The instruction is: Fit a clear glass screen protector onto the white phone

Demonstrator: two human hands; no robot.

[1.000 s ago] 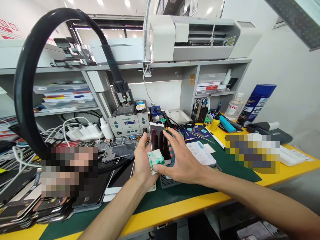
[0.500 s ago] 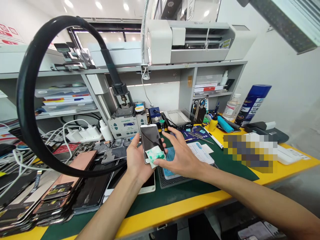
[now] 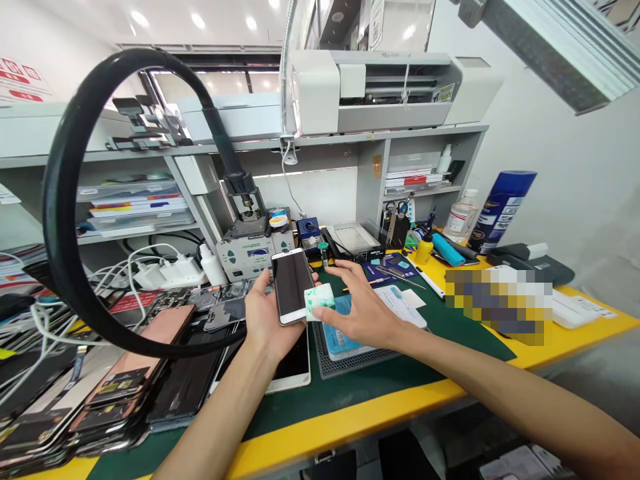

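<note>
A white-framed smartphone (image 3: 291, 287) with a dark screen lies tilted in my left hand (image 3: 267, 317), which is closed around its edges. My right hand (image 3: 363, 303) pinches a small white wipe (image 3: 319, 301) with green stains, the thumb on its near face. That wipe is at the lower right edge of the phone and covers part of it; whether it presses on the phone I cannot tell. The index finger of my right hand stretches out above. Beneath my left hand lies a white-bordered tablet-like device (image 3: 295, 367), partly hidden by my arm.
Stacked phone parts (image 3: 115, 393) fill the left of the bench. A thick black hose (image 3: 55, 220) loops over them from a soldering station (image 3: 257, 257). A blue-and-white packet (image 3: 345, 337) lies on a grey mesh mat (image 3: 327, 367). A blue spray can (image 3: 505, 210) and a clear bottle (image 3: 460, 217) stand right.
The wipe has moved with my right hand from the lower part of the screen up and to the right edge. The phone has shifted slightly left and more of its screen shows.
</note>
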